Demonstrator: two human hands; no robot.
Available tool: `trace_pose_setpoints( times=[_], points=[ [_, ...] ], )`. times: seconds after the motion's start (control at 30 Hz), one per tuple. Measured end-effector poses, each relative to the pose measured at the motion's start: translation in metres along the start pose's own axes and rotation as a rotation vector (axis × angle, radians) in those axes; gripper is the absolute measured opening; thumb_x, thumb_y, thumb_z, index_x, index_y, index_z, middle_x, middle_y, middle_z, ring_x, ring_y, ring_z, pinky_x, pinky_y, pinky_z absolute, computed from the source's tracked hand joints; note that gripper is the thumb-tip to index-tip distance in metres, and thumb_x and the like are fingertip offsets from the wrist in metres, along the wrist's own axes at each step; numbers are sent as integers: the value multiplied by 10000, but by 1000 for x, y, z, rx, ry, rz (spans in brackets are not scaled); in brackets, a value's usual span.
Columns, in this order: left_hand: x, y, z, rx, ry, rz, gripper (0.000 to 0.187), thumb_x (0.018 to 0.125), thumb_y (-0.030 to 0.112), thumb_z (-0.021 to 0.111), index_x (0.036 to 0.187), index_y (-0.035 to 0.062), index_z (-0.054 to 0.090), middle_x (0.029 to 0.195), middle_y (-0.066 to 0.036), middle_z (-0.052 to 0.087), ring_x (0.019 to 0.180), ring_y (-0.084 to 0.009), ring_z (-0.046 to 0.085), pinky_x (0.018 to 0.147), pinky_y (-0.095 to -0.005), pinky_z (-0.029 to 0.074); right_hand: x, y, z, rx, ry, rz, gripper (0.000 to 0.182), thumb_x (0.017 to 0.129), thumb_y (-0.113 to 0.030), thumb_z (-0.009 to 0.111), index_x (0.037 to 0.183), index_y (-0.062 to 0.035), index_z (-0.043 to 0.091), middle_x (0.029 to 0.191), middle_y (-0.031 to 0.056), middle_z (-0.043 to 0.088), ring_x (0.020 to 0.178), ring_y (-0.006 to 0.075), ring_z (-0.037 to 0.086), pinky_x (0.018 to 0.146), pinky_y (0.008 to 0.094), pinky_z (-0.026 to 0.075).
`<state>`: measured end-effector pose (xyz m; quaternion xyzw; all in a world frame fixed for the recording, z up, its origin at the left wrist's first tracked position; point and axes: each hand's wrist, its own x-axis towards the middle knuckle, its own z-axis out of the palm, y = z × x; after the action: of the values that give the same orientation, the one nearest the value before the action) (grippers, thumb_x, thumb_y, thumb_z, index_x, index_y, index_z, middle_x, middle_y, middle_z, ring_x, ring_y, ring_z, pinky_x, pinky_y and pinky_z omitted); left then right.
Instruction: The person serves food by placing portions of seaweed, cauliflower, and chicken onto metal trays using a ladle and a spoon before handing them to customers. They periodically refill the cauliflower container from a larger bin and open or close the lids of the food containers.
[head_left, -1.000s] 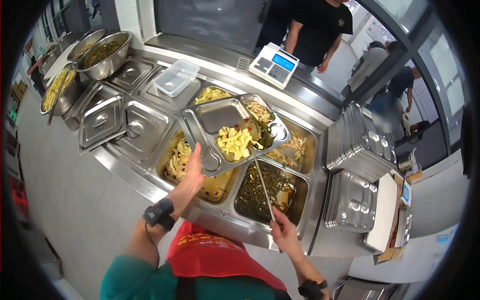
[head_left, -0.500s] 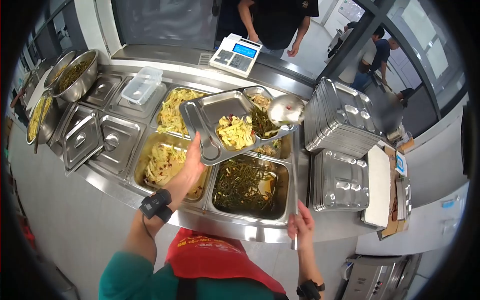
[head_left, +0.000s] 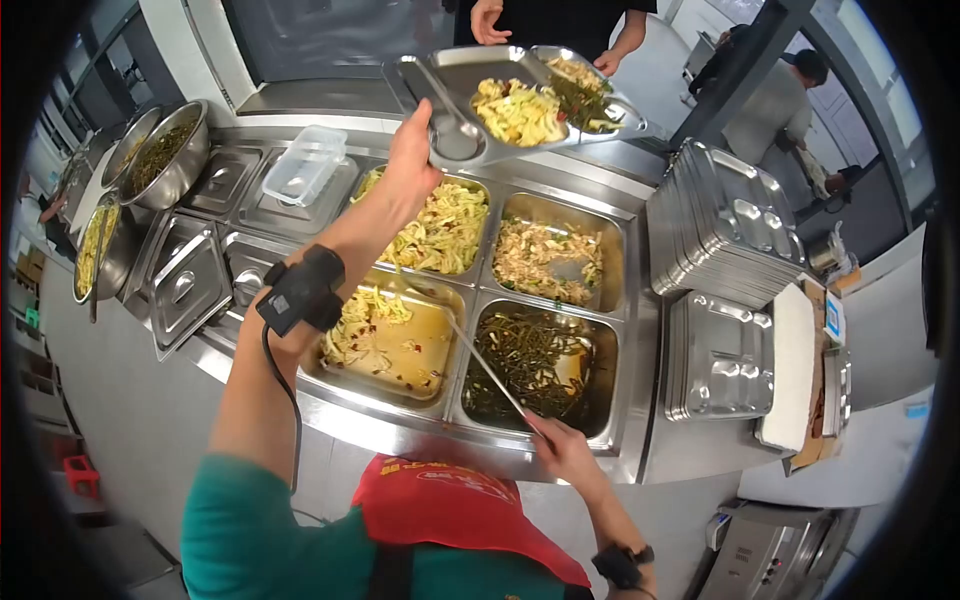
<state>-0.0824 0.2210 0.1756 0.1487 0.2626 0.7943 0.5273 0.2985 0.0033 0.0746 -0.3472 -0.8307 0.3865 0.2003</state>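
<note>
My left hand (head_left: 413, 165) grips the near left end of a metal compartment tray (head_left: 455, 140), lifted over the far side of the counter. The tray carries yellow-green cauliflower-like pieces (head_left: 515, 112), dark green vegetables (head_left: 582, 105) and a pale chopped dish. My right hand (head_left: 565, 450) is closed round the handle of a ladle (head_left: 493, 375), which slants up to the left across the pans. The ladle's bowl is hard to make out. Below it lie a pan of dark green beans (head_left: 525, 360) and a pan with some cauliflower and oily liquid (head_left: 415, 345).
Behind are pans of yellow-green vegetables (head_left: 440, 225) and a pale chopped dish (head_left: 545, 250). Stacked trays (head_left: 720, 220) stand at right. Lidded pans, a clear plastic box (head_left: 305, 165) and steel bowls (head_left: 165, 155) are at left. Another person's hand (head_left: 607, 62) is by the tray's far right.
My left hand has moved the tray up and away, over the counter's far side toward the other person. The ladle has swung from over the tray to the left across the pans.
</note>
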Motion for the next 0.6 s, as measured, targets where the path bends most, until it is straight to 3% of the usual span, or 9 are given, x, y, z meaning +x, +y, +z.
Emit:
trace_pose_setpoints(
  times=[0.07, 0.23, 0.43, 0.6],
  points=[
    [9, 18, 14, 24, 19, 7, 356, 967, 285, 366, 1119, -11, 491, 1076, -150, 583, 935, -250, 594, 849, -391, 496, 40, -7, 16, -51, -51, -97, 452, 789, -27, 550, 1231, -110, 504, 792, 141, 555, 608, 322, 574, 547, 368, 491],
    [6, 44, 35, 119, 48, 63, 344, 966, 272, 365, 1114, -17, 479, 1064, -148, 579, 946, -246, 589, 850, -389, 494, 108, -3, 52, -241, -93, -217, 487, 779, -48, 554, 1253, -118, 469, 774, 133, 527, 599, 332, 576, 529, 399, 505],
    [18, 54, 51, 14, 43, 25, 317, 968, 253, 360, 1118, 1, 480, 1047, -120, 585, 947, -240, 583, 868, -387, 484, 156, 10, 61, -249, -68, -122, 450, 781, -21, 536, 1223, -87, 487, 825, 175, 560, 649, 366, 585, 571, 436, 500],
    [42, 50, 70, -27, 1, 80, 380, 978, 291, 317, 1195, -13, 387, 1253, -149, 427, 1111, -291, 478, 894, -482, 464, 173, 13, 63, -66, 110, -57, 390, 792, 9, 543, 1174, -70, 542, 844, 182, 582, 697, 363, 573, 622, 394, 483]
  ],
)
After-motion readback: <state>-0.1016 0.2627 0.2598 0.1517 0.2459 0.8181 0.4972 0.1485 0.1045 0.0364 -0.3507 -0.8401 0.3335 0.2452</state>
